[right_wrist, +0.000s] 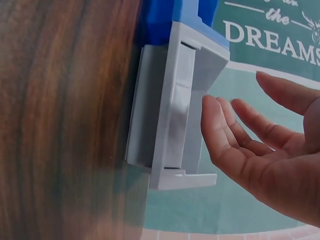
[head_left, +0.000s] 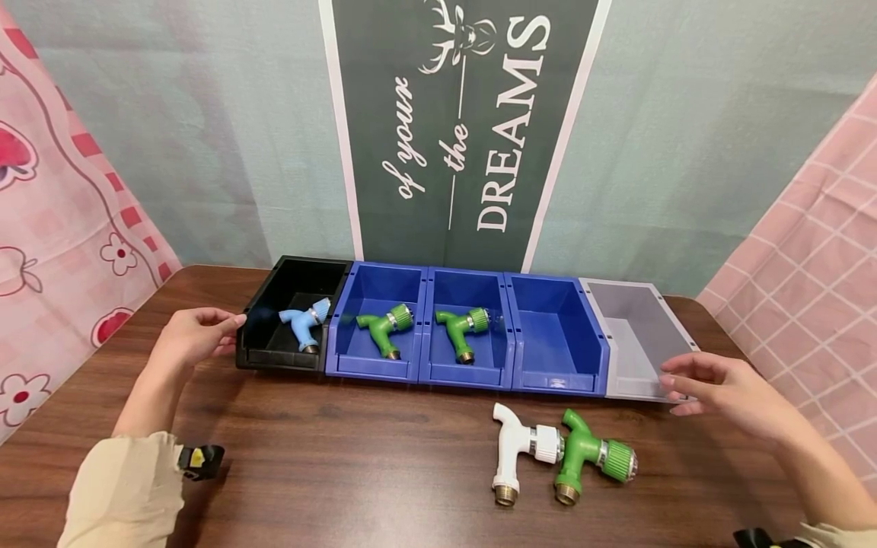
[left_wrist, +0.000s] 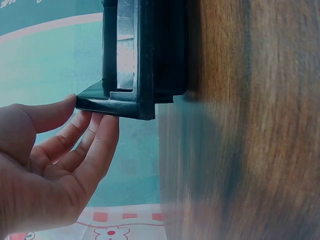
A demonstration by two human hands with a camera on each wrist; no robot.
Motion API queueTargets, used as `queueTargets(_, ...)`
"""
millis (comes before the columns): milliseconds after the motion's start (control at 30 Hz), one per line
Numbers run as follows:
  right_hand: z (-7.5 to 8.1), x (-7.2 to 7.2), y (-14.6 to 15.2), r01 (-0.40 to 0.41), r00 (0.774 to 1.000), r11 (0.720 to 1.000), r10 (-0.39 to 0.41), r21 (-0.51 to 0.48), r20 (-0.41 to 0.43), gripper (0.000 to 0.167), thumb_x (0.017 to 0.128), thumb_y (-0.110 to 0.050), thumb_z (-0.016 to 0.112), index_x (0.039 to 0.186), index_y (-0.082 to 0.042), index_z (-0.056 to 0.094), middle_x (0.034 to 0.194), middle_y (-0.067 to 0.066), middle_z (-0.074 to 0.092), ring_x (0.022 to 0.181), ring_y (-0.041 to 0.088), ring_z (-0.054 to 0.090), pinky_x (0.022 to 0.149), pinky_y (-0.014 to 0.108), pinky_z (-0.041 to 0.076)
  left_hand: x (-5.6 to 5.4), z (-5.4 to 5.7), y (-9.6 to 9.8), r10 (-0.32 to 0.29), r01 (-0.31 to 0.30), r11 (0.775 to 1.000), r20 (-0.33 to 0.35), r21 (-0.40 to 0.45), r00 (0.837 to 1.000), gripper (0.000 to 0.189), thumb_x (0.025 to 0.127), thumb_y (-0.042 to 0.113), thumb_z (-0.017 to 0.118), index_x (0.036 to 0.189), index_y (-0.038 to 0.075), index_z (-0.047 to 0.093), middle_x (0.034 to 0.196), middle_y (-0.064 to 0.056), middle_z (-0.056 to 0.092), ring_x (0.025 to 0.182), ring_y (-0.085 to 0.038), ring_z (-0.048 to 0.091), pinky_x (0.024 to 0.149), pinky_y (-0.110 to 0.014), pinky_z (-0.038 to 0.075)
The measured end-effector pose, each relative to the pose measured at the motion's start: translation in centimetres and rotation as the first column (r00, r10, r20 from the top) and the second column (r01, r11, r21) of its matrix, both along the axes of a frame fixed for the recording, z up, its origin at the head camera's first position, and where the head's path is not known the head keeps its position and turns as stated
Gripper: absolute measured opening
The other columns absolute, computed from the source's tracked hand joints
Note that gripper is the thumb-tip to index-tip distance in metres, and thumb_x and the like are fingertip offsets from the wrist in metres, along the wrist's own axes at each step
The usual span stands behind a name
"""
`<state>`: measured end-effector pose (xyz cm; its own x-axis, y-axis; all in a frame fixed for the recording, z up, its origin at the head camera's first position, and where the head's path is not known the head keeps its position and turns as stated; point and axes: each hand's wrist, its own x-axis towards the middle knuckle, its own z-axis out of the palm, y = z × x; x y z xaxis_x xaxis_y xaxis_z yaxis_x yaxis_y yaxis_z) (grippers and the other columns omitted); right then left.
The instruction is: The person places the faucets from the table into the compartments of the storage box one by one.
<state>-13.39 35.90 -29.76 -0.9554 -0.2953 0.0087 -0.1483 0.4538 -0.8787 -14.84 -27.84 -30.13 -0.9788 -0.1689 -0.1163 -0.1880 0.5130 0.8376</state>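
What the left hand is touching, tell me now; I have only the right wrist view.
Observer: The left hand pinches the outer side wall of the black bin.
Operator: Tell me what that bin holds.
Observer: One light-blue tap lies inside it.
Operator: Now list the taps lying directly on the table.
Observer: A white tap and a green tap lie there side by side.

Flowered pink cloth (head_left: 65, 228), lettered banner (head_left: 438, 152)
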Motion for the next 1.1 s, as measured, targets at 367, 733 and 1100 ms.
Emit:
queueTargets(367, -0.8, 0.6, -0.4, -0.143, 0.988, 0.989, 0.144, -0.027, 0.052, 0.018, 0.090, 0.004, 0.050, 0.103, -0.005, 0.060, 0.089, 0.004, 0.063, 0.076, 0.017, 0.062, 0.062, 0.040, 0.054, -0.1, 0.0, 0.1, 0.001, -0.002, 1.000, -0.006, -0.018, 1.000, 0.043, 0.093, 0.025, 0.053, 0.111, -0.015, 0.052, 0.077, 0.001, 0.057, 0.066, -0.008, 0.059, 0.065, -0.027, 0.054)
queueTargets(733, -1.9, 1.3, -1.0, -0.246, 0.947, 0.953, 0.275, -0.175, 0.167, 0.022, 0.091, 0.005, 0.048, 0.104, -0.009, 0.059, 0.092, 0.008, 0.061, 0.079, 0.017, 0.061, 0.066, 0.044, 0.053, -0.1, 0.0, 0.0, 0.010, -0.010, 1.000, -0.007, -0.014, 1.000, 0.045, 0.093, 0.026, 0.054, 0.111, -0.015, 0.051, 0.078, -0.001, 0.056, 0.066, -0.007, 0.058, 0.064, -0.024, 0.053)
queueTargets(1100, -2.6, 1.9, -1.6, -0.302, 0.894, 0.924, 0.360, -0.234, 0.266, 0.018, 0.091, 0.004, 0.048, 0.108, 0.010, 0.049, 0.094, 0.010, 0.060, 0.081, 0.020, 0.061, 0.067, 0.046, 0.052, -0.1, 0.0, 0.1, 0.006, -0.006, 1.000, 0.001, -0.015, 1.000, 0.045, 0.093, 0.026, 0.054, 0.111, -0.015, 0.051, 0.077, 0.000, 0.056, 0.065, -0.007, 0.058, 0.064, -0.024, 0.053)
